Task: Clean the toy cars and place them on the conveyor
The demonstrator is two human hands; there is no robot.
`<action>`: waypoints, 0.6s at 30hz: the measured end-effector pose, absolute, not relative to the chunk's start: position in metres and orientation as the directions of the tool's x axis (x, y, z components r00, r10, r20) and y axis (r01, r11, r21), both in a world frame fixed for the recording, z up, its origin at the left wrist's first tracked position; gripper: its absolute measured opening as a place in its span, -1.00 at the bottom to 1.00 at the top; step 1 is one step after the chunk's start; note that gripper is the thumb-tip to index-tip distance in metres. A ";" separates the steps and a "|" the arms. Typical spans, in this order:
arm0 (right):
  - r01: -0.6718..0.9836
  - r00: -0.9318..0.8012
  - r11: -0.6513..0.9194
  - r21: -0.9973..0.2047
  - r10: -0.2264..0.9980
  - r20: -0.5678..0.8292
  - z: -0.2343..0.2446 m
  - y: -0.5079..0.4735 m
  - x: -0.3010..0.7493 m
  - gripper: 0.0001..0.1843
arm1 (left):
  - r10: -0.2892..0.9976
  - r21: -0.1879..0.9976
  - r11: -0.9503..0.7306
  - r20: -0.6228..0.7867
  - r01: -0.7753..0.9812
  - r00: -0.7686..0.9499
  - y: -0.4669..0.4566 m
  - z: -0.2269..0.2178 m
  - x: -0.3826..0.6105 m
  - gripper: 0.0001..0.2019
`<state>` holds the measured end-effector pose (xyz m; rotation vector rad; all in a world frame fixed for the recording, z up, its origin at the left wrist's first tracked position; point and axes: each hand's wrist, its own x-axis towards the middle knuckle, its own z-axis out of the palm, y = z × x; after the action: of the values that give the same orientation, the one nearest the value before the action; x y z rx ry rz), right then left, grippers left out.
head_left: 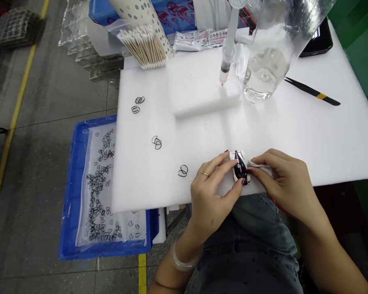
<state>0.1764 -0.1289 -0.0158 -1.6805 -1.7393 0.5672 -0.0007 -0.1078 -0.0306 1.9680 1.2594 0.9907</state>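
Note:
My left hand (213, 192) pinches a small white part with a dark glossy insert (240, 167) at the near edge of the white foam sheet (294, 130). My right hand (286, 179) is closed on a small white cloth (259, 165) pressed against the part's right side. Pairs of small dark rings (183, 171) lie on the foam to the left of my hands, one pair (156, 142) farther back and others (137, 104) farther left.
A raised foam block (199, 87) holds a syringe (228, 49) standing tip down. A clear bottle (268, 53) stands beside it, black tweezers (313, 92) to its right. Cotton swabs (144, 47) lie at the back. A blue tray (70, 192) with several rings sits at left.

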 end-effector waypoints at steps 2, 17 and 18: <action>0.711 0.032 0.082 -0.698 0.988 0.149 -0.016 -0.129 0.176 -0.96 | 0.922 0.790 -0.379 0.277 0.482 0.270 -0.108 -0.031 0.000 -0.71; 0.691 0.044 0.086 -0.718 0.986 0.160 -0.019 -0.133 0.176 -0.96 | 0.920 0.776 -0.388 0.293 0.497 0.260 -0.108 -0.031 0.002 -0.73; 0.686 0.043 0.084 -0.723 0.987 0.155 -0.018 -0.133 0.176 -0.95 | 0.920 0.776 -0.388 0.294 0.498 0.260 -0.108 -0.031 0.002 -0.73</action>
<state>0.1763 -0.1329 -0.0181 -1.6658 -1.7071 0.5829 0.0020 -0.1079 -0.0310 1.9918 1.2799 1.0121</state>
